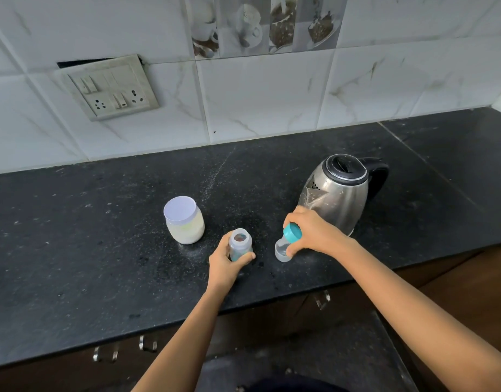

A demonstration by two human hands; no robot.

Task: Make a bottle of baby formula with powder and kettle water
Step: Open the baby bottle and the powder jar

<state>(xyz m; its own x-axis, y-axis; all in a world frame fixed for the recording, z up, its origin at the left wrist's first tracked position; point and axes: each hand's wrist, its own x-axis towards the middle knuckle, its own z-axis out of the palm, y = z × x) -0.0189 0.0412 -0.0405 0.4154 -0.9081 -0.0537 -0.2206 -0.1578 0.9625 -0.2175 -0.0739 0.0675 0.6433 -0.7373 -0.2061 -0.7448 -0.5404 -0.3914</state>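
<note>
While left fingers (245,257) curl round a clear plastic bottle (240,244) (mouth open), right fingers (296,248) pinch a round teal collar (292,232).

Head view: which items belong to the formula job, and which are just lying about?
In the job: baby bottle, open, held by the left hand; teal bottle top, gripped by the right hand; powder jar, lid on; kettle.
Not in the job: wall switch panel; cabinet handles.

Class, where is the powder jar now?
In the head view, the powder jar stands on the counter, left of the open bottle held by the left hand.
</note>
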